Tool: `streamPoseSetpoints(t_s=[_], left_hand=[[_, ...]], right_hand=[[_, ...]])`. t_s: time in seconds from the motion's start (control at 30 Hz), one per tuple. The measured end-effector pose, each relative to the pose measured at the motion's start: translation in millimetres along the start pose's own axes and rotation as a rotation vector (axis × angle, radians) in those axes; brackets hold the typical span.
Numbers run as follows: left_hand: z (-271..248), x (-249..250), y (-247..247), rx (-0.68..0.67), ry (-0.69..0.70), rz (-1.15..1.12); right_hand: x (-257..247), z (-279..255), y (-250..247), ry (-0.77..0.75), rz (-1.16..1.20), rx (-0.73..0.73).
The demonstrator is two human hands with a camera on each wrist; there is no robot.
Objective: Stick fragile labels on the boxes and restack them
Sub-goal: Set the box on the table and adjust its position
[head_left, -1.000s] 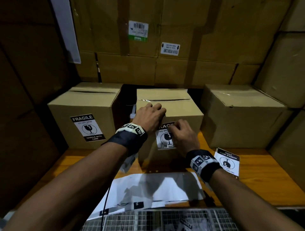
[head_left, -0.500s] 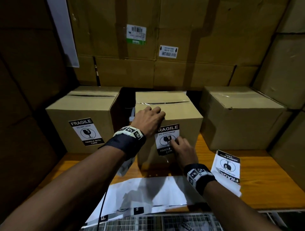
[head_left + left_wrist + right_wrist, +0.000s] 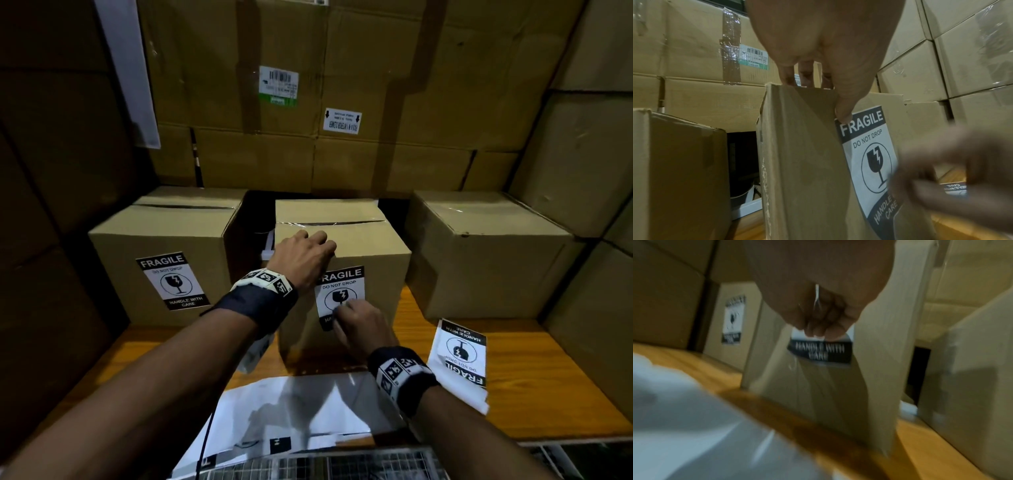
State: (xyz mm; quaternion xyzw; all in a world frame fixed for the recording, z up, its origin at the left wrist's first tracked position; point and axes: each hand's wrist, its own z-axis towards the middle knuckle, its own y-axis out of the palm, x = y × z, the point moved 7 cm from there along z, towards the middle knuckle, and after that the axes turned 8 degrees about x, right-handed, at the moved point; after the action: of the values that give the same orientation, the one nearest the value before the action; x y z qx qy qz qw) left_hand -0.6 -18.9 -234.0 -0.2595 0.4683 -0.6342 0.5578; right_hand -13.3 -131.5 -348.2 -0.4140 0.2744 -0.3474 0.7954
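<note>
The middle cardboard box [image 3: 370,246] stands on the wooden shelf [image 3: 534,394] with a FRAGILE label [image 3: 342,291] on its front. My left hand [image 3: 305,257] grips the box's top front edge. Its fingers curl over the top, and its thumb [image 3: 842,113] presses the label's [image 3: 869,154] upper left corner. My right hand [image 3: 359,325] is lower down, fingers bunched against the label's [image 3: 818,352] bottom part, just above "HANDLE WITH CARE". In the right wrist view that hand [image 3: 822,318] seems to pinch a thin glossy film; the picture is blurred.
A labelled box [image 3: 164,240] stands to the left and a plain box [image 3: 479,260] to the right. Spare fragile labels [image 3: 462,356] lie on the shelf at the right. White backing sheets [image 3: 294,411] lie at the front edge. Big cartons [image 3: 308,164] wall the back and sides.
My right hand has slid down the label from its top to its lower part, uncovering the printed face. My left hand has stayed on the box's top edge.
</note>
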Motion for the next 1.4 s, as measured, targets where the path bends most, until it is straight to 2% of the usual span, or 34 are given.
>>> streamPoseSetpoints(t_s=[0.1, 0.17, 0.27, 0.4, 0.53, 0.67, 0.8, 0.9, 0.97, 1.1, 1.27, 1.4], left_hand=[[1, 0, -2, -0.013, -0.006, -0.006], [1, 0, -2, -0.032, -0.003, -0.007], [0, -1, -1, -0.038, 0.001, -0.007], [0, -1, -2, -0.021, 0.009, -0.013], [1, -2, 1, -0.019, 0.011, -0.022], [1, -2, 2, -0.010, 0.009, -0.032], [-1, -2, 0, -0.023, 0.002, -0.031], [-2, -1, -2, -0.026, 0.003, -0.026], [-2, -1, -3, -0.026, 0.002, -0.027], [-1, -1, -2, -0.034, -0.001, -0.022], [-3, -1, -1, -0.043, -0.014, -0.031], [-4, -1, -4, -0.056, -0.005, -0.044]], right_hand=[[-15, 19, -27, -0.074, 0.035, 0.265], [-23, 30, -37, -0.094, 0.012, 0.301], [-26, 35, -21, -0.101, -0.012, 0.187], [-31, 27, 1, -0.173, -0.062, 0.140], [-23, 16, 33, -0.095, -0.102, -0.027], [-13, 2, 56, 0.015, -0.200, -0.312], [-9, -3, 65, 0.021, -0.220, -0.401], [-3, -7, 65, 0.086, -0.120, -0.502], [1, -4, 54, 0.087, -0.054, -0.437], [26, 3, 15, 0.175, 0.043, -0.056], [59, 0, -10, 0.287, 0.069, 0.119], [51, 14, -51, 0.238, 0.108, 0.387]])
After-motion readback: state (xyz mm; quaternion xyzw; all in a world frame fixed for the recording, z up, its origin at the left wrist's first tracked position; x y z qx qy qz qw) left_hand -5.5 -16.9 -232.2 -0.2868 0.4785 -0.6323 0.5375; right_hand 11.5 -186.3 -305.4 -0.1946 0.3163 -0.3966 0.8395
